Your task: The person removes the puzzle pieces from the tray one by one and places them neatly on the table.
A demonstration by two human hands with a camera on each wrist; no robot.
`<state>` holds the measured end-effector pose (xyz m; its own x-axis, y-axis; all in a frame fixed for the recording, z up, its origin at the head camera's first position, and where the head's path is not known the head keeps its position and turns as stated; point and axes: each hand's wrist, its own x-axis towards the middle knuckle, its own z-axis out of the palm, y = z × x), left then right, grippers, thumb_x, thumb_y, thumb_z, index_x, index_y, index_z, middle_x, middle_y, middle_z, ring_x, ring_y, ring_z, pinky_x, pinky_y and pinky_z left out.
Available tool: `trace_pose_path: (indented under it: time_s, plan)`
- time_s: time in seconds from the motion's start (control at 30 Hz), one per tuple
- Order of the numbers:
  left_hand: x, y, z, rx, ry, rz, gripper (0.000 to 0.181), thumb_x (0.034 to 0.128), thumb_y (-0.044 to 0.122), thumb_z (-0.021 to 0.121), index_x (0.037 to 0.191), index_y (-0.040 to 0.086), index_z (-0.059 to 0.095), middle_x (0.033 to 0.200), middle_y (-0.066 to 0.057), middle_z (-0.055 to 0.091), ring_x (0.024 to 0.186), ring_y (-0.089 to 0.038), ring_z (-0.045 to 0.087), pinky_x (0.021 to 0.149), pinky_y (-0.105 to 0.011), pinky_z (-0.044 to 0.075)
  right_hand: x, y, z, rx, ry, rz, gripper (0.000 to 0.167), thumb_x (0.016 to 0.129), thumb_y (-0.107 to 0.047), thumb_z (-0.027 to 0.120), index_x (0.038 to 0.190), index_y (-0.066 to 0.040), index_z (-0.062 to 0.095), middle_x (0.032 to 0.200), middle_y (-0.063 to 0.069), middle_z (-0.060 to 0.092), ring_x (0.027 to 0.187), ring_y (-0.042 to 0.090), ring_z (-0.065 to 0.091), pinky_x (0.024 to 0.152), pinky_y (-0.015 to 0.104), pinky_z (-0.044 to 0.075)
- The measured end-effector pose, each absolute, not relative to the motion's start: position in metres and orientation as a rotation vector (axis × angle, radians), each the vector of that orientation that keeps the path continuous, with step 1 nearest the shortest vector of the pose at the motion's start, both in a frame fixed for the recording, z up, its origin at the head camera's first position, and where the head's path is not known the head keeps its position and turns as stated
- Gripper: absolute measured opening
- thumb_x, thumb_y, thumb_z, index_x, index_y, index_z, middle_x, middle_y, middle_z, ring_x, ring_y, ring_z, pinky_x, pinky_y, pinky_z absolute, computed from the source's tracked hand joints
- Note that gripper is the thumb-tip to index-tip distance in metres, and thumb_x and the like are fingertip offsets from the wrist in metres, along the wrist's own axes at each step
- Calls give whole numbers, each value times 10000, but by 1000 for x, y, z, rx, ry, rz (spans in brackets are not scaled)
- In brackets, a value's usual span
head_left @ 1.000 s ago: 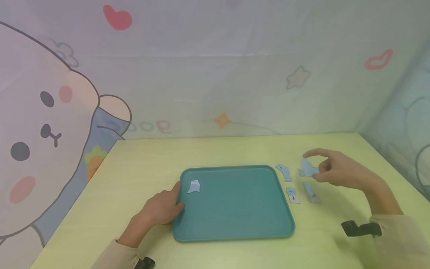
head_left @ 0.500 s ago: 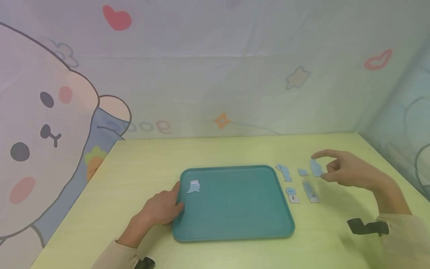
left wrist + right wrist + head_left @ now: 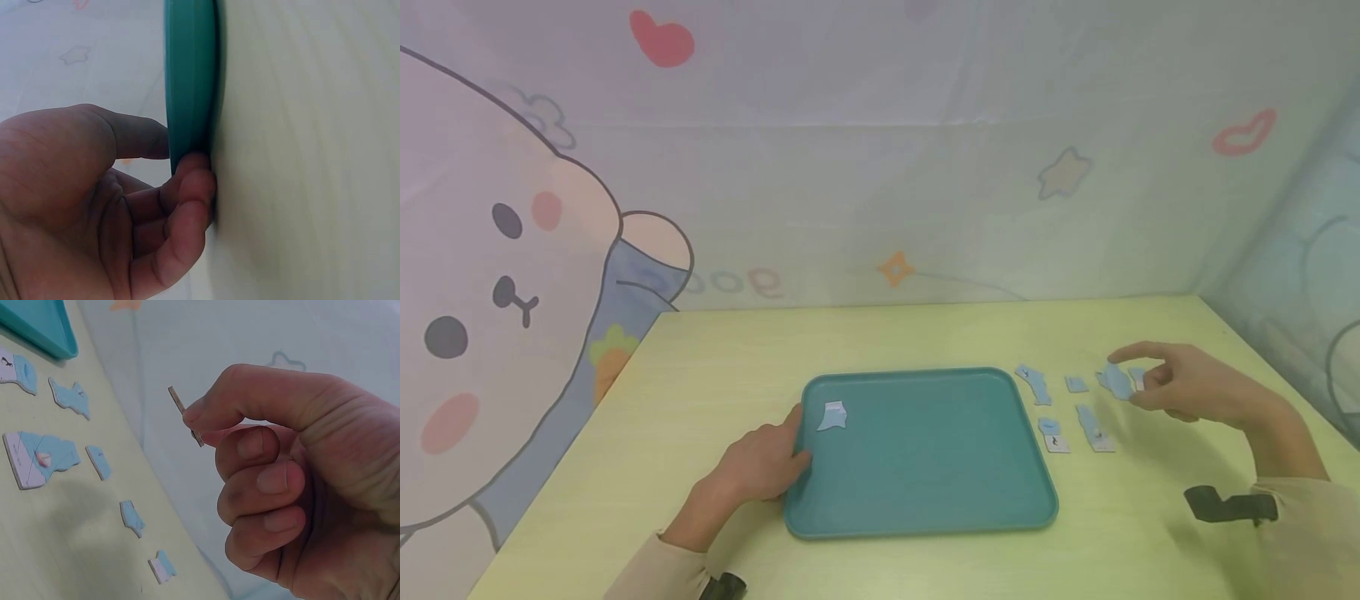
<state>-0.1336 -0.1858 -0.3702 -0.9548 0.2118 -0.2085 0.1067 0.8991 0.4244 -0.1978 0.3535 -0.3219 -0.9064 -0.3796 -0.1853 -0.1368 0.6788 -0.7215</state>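
My right hand [image 3: 1198, 385] pinches a small light-blue jigsaw puzzle piece [image 3: 1118, 382] between thumb and index finger. In the right wrist view that piece [image 3: 176, 400] shows edge-on above the table, and the other fingers are curled in. Below lie loose puzzle pieces, among them a large blue and white piece [image 3: 40, 456], a small blue piece [image 3: 131, 517] and a blue and white piece [image 3: 162, 567]. My left hand [image 3: 763, 462] grips the left rim of a green tray [image 3: 925, 527]; its thumb and curled fingers take the edge in the left wrist view.
Inside the tray, near its upper left, lies one puzzle piece [image 3: 832, 416]. Right of the tray are more pieces, such as a slanted one [image 3: 1035, 385] and a marked one [image 3: 1054, 436]. A printed cloth [image 3: 850, 167] hangs behind the yellow table [image 3: 745, 342].
My right hand has moved to the right with the pinched puzzle piece, uncovering a small piece on the table. My left hand and the tray have stayed put.
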Motion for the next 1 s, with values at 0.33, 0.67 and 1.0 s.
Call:
trace_pose_path:
  time_s: [0.33, 0.67, 1.0]
  plan:
    - [-134, -186, -369, 253, 2820, 616, 722, 1025, 155, 553, 1615, -120, 241, 656, -40, 542, 536, -149, 525, 506, -288, 362, -199, 364, -332, -389, 2485, -1091, 631, 933, -65, 698, 1522, -27, 477, 627, -78, 332, 504, 78, 266, 479, 269, 369]
    - [-134, -186, -371, 236, 2820, 618, 717, 1029, 159, 544, 1622, -108, 241, 649, -36, 535, 522, -141, 492, 502, -284, 349, -202, 373, -341, -434, 2412, -1078, 611, 963, -75, 671, 1518, 55, 454, 623, -61, 391, 499, 74, 283, 502, 297, 400]
    - [-134, -186, -372, 237, 2814, 629, 710, 1038, 159, 537, 1620, -114, 236, 639, -32, 533, 519, -139, 491, 501, -282, 353, -203, 376, -351, -448, 2364, -1080, 629, 922, 5, 627, 1512, 110, 436, 619, -73, 393, 494, 59, 289, 480, 257, 364]
